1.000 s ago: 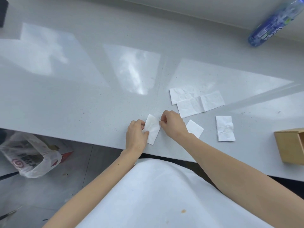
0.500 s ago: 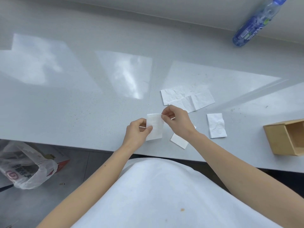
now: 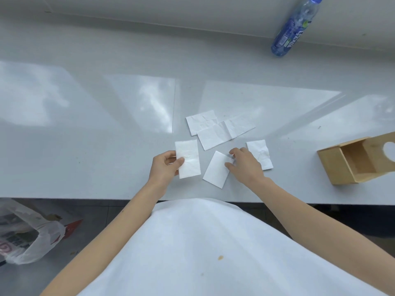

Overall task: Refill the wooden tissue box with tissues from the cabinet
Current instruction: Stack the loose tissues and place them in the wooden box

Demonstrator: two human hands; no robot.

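My left hand [image 3: 165, 166] pinches a folded white tissue [image 3: 188, 159] by its left edge, held just over the grey counter. My right hand [image 3: 244, 164] rests its fingertips on the upper corner of a second folded tissue [image 3: 215, 170] lying flat. A third folded tissue [image 3: 261, 153] lies just right of that hand, partly under it. Two larger, half-unfolded tissues [image 3: 215, 129] overlap farther back. The wooden tissue box [image 3: 350, 162] lies on its side at the right, its open bottom facing me, empty inside.
A blue-labelled plastic bottle [image 3: 294, 28] lies at the back right by the wall. The counter's front edge [image 3: 85, 197] runs below my hands. A plastic bag of rubbish [image 3: 23, 236] sits on the floor at the lower left.
My right hand let go of the tissue that both hands held and dropped onto the folded tissue lying to the right. My left hand keeps the first tissue, now held flat.
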